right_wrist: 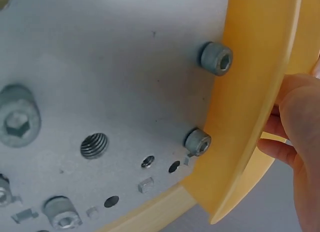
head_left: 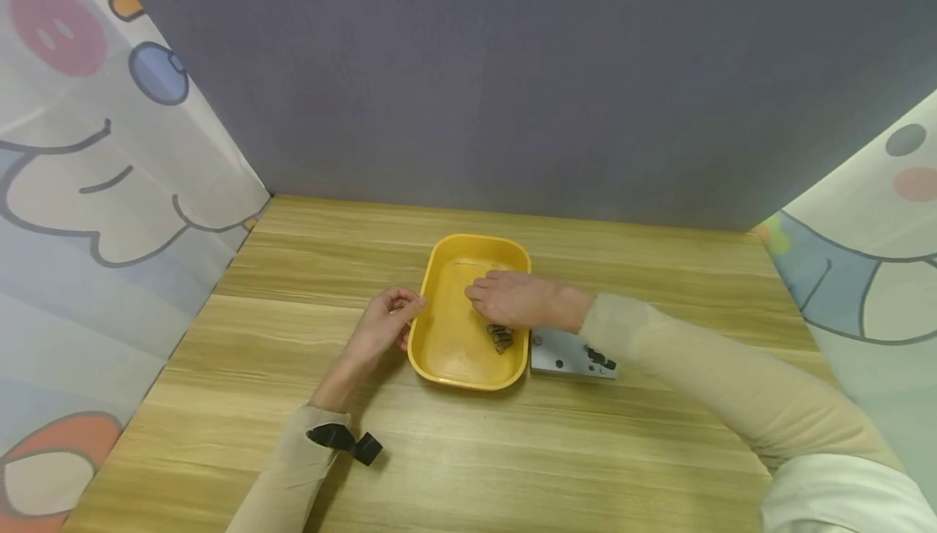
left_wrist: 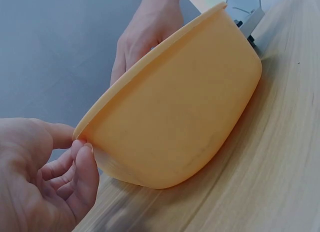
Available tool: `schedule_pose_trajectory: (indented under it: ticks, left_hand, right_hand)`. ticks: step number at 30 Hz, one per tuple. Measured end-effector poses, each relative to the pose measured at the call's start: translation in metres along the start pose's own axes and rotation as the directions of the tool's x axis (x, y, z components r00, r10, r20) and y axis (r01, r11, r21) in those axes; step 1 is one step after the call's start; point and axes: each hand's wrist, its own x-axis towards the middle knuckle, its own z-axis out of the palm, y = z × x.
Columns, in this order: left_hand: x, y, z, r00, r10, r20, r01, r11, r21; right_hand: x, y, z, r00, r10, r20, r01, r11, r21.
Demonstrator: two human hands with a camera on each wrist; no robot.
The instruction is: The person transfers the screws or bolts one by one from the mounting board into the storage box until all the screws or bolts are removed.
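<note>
My left hand (head_left: 384, 321) pinches the left rim of a yellow plastic basin (head_left: 468, 384) between thumb and fingers; the left wrist view shows this grip (left_wrist: 55, 167) close up. My right hand (head_left: 505, 299) reaches over the right rim into the basin, fingers pointing down and left. Beneath that hand lie several small dark cylindrical metal pieces (head_left: 501, 339) in a cluster on the basin floor. The basin wall hides its fingertips in the left wrist view, and I cannot tell whether they hold a piece.
A grey metal plate (head_left: 567, 354) stands against the basin's right side, partly under my right forearm. Socket-head screws (right_wrist: 216, 58) and threaded holes (right_wrist: 94, 145) show on it. All rests on a wooden table (head_left: 468, 468), with a dark panel behind and printed curtains at both sides.
</note>
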Motion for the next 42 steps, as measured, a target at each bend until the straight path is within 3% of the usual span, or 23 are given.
schedule_pose_trajectory:
  ticks: [12, 17, 22, 31, 37, 42]
  left_hand:
    - [0.0, 0.0, 0.0, 1.0, 0.008, -0.002, -0.008, 1.0, -0.002]
    - [0.001, -0.001, 0.0, 1.0, 0.001, 0.001, -0.001, 1.0, -0.001]
    - [0.001, 0.0, 0.0, 1.0, 0.002, 0.006, -0.002, 1.0, 0.005]
    - [0.002, -0.002, 0.001, 1.0, 0.004, -0.007, -0.004, 1.0, 0.005]
    - [0.002, -0.002, 0.0, 1.0, -0.003, -0.006, 0.003, 1.0, 0.006]
    - [0.003, -0.003, 0.0, 1.0, -0.004, -0.005, 0.004, 1.0, 0.009]
  right_hand:
    - [-0.01, 0.01, -0.008, 1.0, 0.03, -0.005, -0.03, 1.0, -0.008]
    - [-0.019, 0.015, -0.008, 0.992, 0.037, -0.117, -0.036, 0.999, 0.01]
    - [-0.032, 0.017, -0.001, 0.971, 0.081, -0.224, -0.049, 0.988, 0.145]
    - [-0.057, 0.02, 0.007, 0.939, 0.224, -0.262, -0.122, 0.926, 0.356]
    - [-0.068, 0.022, 0.016, 0.91, 0.292, -0.294, -0.149, 0.893, 0.424]
    - [-0.078, 0.023, 0.024, 0.886, 0.307, -0.348, -0.119, 0.875, 0.469]
